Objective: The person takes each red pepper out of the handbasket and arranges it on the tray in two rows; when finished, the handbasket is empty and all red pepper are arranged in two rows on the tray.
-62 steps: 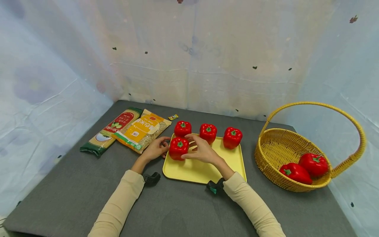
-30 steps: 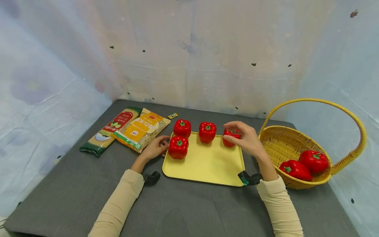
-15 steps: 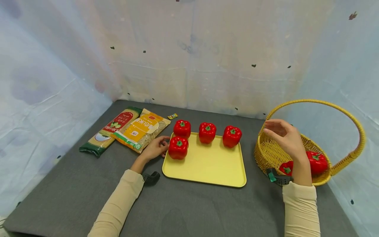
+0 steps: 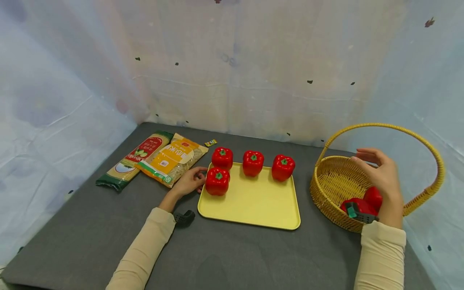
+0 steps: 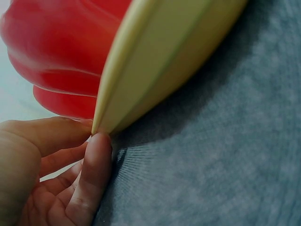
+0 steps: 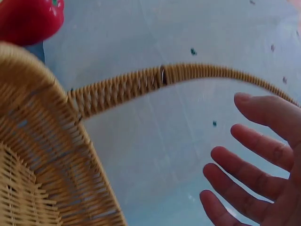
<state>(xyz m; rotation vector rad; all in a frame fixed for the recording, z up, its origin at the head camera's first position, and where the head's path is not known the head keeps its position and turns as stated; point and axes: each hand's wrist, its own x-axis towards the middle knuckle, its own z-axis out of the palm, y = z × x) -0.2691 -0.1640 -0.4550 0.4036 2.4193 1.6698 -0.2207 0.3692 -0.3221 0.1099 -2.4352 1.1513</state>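
My left hand [image 4: 189, 182] is at the left edge of the yellow tray [image 4: 250, 206]. In the left wrist view, its thumb and a finger pinch the tray's rim [image 5: 136, 75]. Several red bell peppers stand on the tray: one at the left [image 4: 217, 182], the others along the far side, such as the one at its far right corner [image 4: 283, 168]. Over the yellow wicker basket [image 4: 320, 195] hovers my right hand [image 4: 384, 175], holding nothing. Its fingers [image 6: 249, 176] are spread and loosely bent below the basket handle [image 6: 141, 87]. Two red peppers [image 4: 372, 197] lie inside, partly hidden by the right wrist.
A green-ended noodle pack [image 4: 135, 159] and a yellow grain bag [image 4: 174, 159] lie left of the tray, overlapping. Behind the peppers is a small yellow packet [image 4: 210, 143]. The basket's tall handle [image 4: 384, 125] arches up at the right. Hanging cloth encloses the dark grey table [image 4: 224, 249].
My right hand has left the front left pepper, passed over the far right one and moved right over the basket. My left hand stays at the tray's edge.
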